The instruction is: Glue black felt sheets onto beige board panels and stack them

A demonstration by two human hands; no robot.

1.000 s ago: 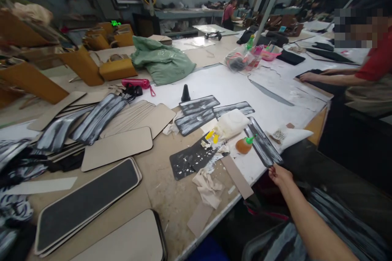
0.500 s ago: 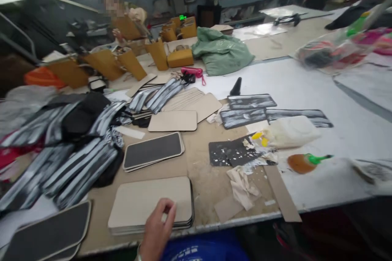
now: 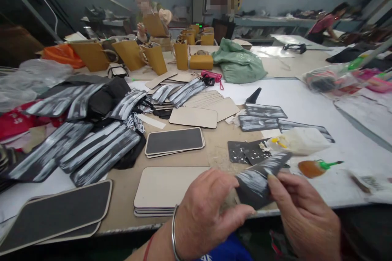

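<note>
Over the table's front edge, my right hand pinches a dark panel streaked with white between thumb and fingers. My left hand curves around the panel's left end, thumb low and fingers at its upper edge; some of those fingertips are hidden. Just left of the hands lies a neat stack of beige rounded boards, partly covered by my left hand. Behind that stack sit dark-faced boards with pale borders. More white-streaked dark panels lie beyond my hands.
A white container and an orange bottle with green nozzle stand right. Streaked pieces pile up left, near dark boards at the front edge. Behind are a green bag, tan bags and a seated person.
My left hand has left the beige stack and moved right to the streaked panel. My right hand has come into view holding that panel. The view has shifted.
</note>
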